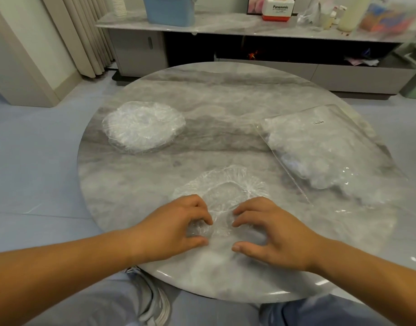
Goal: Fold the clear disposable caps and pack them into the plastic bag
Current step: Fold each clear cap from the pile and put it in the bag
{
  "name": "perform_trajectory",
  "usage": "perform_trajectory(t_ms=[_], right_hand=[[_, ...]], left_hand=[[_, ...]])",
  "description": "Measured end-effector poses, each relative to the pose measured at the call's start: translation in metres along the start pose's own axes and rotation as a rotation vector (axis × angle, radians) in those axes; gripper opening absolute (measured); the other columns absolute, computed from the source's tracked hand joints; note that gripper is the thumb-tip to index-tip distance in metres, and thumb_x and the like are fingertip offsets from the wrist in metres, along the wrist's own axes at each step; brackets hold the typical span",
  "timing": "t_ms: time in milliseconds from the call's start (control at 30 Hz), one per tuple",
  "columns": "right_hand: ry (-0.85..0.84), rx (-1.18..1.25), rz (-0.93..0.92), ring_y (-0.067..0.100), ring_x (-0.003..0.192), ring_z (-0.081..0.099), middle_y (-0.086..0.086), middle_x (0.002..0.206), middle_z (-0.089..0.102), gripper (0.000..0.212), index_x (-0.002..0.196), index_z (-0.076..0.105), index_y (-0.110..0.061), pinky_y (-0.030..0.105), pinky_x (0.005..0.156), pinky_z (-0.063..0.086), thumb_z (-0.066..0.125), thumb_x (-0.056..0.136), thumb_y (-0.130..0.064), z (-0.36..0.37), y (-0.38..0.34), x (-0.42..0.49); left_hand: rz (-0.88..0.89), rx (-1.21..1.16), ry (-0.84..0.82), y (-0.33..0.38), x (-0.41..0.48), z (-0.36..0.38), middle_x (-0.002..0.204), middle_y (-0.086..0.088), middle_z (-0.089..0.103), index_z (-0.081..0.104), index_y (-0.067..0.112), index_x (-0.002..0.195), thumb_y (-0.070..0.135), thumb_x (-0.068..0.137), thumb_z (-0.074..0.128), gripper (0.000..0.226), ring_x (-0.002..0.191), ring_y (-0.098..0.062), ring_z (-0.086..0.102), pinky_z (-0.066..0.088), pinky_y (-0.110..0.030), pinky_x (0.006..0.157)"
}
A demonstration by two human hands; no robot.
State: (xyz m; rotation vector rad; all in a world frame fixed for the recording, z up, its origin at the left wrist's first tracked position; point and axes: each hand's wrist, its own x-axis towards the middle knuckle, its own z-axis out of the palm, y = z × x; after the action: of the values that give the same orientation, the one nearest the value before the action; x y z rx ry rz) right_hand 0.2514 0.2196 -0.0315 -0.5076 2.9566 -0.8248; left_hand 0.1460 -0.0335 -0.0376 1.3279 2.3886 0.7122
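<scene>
One clear disposable cap (225, 187) lies spread flat on the round marble table (202, 90), just in front of me. My left hand (176, 224) pinches its near edge between curled fingers and thumb. My right hand (270, 229) has curled fingertips on the cap's near edge, its thumb on the table. A stack of clear caps (143, 125) sits at the left of the table. At the right lies the clear plastic bag (324, 147) with folded caps inside it.
Beyond the table stands a low grey cabinet (249, 27) carrying a blue bin (169, 9), a Panasonic box (278, 8) and clutter. Curtains (84, 31) hang at the left. My knees and a shoe (153, 300) show below the table's front edge.
</scene>
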Motion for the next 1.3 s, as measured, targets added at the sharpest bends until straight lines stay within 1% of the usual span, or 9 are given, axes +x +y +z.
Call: perform_trajectory(t_ms=[200,333,467,633,767,967,1100,1200,1300], right_hand=[[0.049,-0.032,-0.001,0.009,0.111,0.055,-0.012,0.116,0.06,0.044,0.106,0.074,-0.033,0.036,0.095,0.05,0.063,0.083,-0.068,0.009,0.005,0.003],[0.07,-0.06,0.019,0.011,0.104,0.055,-0.012,0.109,0.058,0.033,0.094,0.077,-0.036,0.039,0.089,0.051,0.062,0.084,-0.063,0.015,0.009,0.005],[0.093,-0.009,0.048,0.004,0.105,0.051,-0.016,0.108,0.058,0.027,0.086,0.077,-0.037,0.035,0.093,0.046,0.057,0.086,-0.056,0.016,0.009,0.005],[0.114,-0.043,0.021,0.003,0.113,0.05,-0.017,0.115,0.057,0.037,0.102,0.071,-0.035,0.026,0.103,0.035,0.062,0.084,-0.066,0.011,0.005,0.003],[0.107,-0.113,-0.032,0.009,0.108,0.054,-0.013,0.114,0.058,0.047,0.111,0.071,-0.033,0.029,0.098,0.04,0.064,0.082,-0.069,0.015,0.004,0.003],[0.106,-0.124,-0.003,0.009,0.094,0.054,-0.013,0.103,0.057,0.034,0.105,0.073,-0.033,0.026,0.087,0.042,0.061,0.087,-0.059,0.021,0.006,0.002],[0.113,-0.085,0.009,0.006,0.091,0.052,-0.015,0.099,0.057,0.021,0.094,0.072,-0.032,0.027,0.086,0.044,0.056,0.092,-0.046,0.02,0.006,0.003],[0.088,-0.024,0.045,0.002,0.086,0.05,-0.023,0.087,0.054,0.019,0.091,0.065,-0.031,0.019,0.084,0.039,0.051,0.095,-0.043,0.013,0.003,0.005],[0.076,0.023,0.104,0.004,0.082,0.053,-0.021,0.079,0.056,0.019,0.09,0.061,-0.031,0.016,0.075,0.039,0.048,0.097,-0.042,0.007,0.0,0.007]], left_hand=[[0.057,0.029,-0.063,0.002,0.0,0.006,0.119,0.021,0.044,0.072,0.038,0.114,0.068,0.076,0.062,0.049,0.112,0.003,0.045,0.044,-0.019,0.096],[0.007,-0.026,-0.013,0.003,0.003,0.006,0.116,0.019,0.045,0.075,0.036,0.107,0.05,0.083,0.074,0.028,0.111,0.002,0.045,0.045,-0.021,0.094],[-0.037,-0.086,0.011,0.007,0.004,0.003,0.103,0.021,0.045,0.078,0.035,0.098,0.038,0.088,0.075,0.011,0.105,-0.003,0.048,0.045,-0.019,0.088],[-0.056,-0.187,0.008,0.012,0.006,0.0,0.1,0.017,0.053,0.078,0.035,0.097,0.034,0.09,0.074,0.008,0.098,-0.008,0.057,0.051,-0.025,0.084],[-0.03,-0.264,0.005,0.013,0.004,0.002,0.103,0.015,0.061,0.078,0.029,0.1,0.03,0.092,0.073,0.01,0.099,-0.008,0.064,0.055,-0.028,0.088],[0.08,-0.037,0.012,0.017,0.004,-0.002,0.095,0.019,0.069,0.073,0.033,0.101,0.052,0.095,0.052,0.029,0.09,0.0,0.062,0.049,-0.023,0.086],[0.053,0.002,0.008,0.017,0.004,-0.003,0.097,0.019,0.067,0.069,0.033,0.105,0.057,0.094,0.042,0.038,0.092,0.0,0.058,0.05,-0.025,0.084],[0.019,0.005,0.024,0.011,0.001,-0.003,0.102,0.022,0.06,0.062,0.036,0.114,0.069,0.089,0.047,0.044,0.098,0.003,0.054,0.049,-0.023,0.086],[-0.006,-0.02,0.052,0.007,0.001,-0.004,0.095,0.024,0.058,0.064,0.036,0.105,0.072,0.084,0.058,0.042,0.094,0.002,0.056,0.049,-0.02,0.081]])
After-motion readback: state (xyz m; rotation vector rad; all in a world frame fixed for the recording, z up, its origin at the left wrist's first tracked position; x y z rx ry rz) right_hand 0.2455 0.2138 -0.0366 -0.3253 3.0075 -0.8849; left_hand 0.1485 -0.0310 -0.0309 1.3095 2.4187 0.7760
